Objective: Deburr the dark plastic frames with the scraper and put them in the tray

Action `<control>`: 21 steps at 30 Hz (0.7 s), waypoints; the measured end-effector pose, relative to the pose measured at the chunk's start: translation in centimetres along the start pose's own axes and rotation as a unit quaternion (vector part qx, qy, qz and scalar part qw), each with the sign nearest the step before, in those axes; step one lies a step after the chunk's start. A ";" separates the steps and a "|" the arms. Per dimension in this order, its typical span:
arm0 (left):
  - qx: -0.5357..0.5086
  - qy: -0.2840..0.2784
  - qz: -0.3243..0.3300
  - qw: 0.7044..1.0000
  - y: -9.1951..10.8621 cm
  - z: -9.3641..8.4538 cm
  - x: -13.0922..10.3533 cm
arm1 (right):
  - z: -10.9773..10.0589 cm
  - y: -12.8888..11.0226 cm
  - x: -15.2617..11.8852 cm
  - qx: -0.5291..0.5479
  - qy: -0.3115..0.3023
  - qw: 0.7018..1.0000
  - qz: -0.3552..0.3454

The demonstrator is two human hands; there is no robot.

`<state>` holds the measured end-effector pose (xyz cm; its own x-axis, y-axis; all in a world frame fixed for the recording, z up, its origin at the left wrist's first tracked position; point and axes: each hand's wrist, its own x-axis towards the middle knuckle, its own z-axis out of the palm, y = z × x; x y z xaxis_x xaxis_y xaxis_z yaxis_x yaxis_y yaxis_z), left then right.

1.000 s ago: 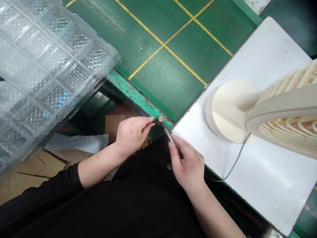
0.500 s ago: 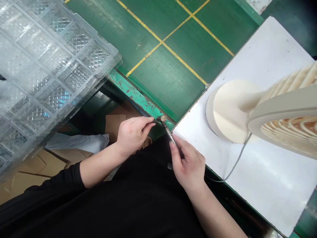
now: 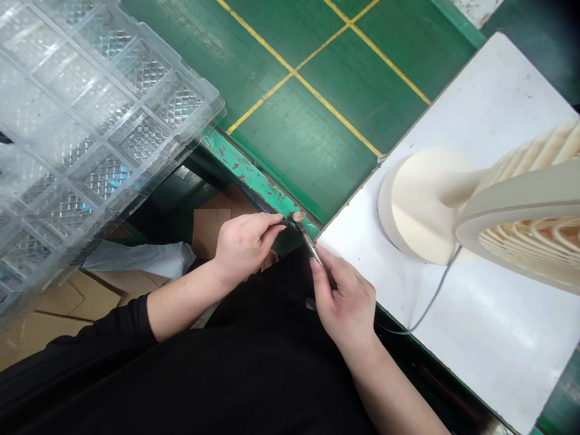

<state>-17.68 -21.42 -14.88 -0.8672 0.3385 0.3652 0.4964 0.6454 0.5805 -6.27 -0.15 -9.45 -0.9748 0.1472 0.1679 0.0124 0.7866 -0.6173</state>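
Observation:
My right hand [image 3: 343, 300] is closed around a slim brush-like tool [image 3: 310, 245] with a metallic shaft and a pale, blunt end. That end points up and left, over the chipped green table edge [image 3: 267, 185]. Just left of it, my left hand [image 3: 244, 244] pinches a small dark piece [image 3: 285, 220] between thumb and forefinger. The piece is too small to name. It lies close beside the tool's tip; whether they touch I cannot tell.
A clear plastic compartment tray [image 3: 97, 130] sits at the left, above cardboard [image 3: 58, 296] and a plastic bag [image 3: 145, 258]. At the right, a cream fan [image 3: 417, 205] with a grey cord stands on a white board [image 3: 489, 344]. Yellow lines cross the green tabletop [image 3: 317, 121].
Both hands keep nearly the same place and grip. The small dark piece and the tool's tip have shifted only slightly against each other.

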 end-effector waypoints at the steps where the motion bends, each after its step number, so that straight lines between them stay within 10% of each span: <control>1: -0.002 0.001 0.001 1.000 0.0 0.0 0.0 | 0.0 0.0 0.0 -0.001 -0.006 1.000 0.002; 21: -0.003 0.008 0.004 1.000 0.2 0.0 0.0 | -0.1 -0.3 0.0 0.008 0.016 1.000 -0.022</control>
<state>-17.58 -21.28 -14.82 -0.8627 0.3320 0.3814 0.5032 0.6381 0.5827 -6.22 -0.38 -9.20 -0.9669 0.1318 0.2186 -0.0339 0.7824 -0.6218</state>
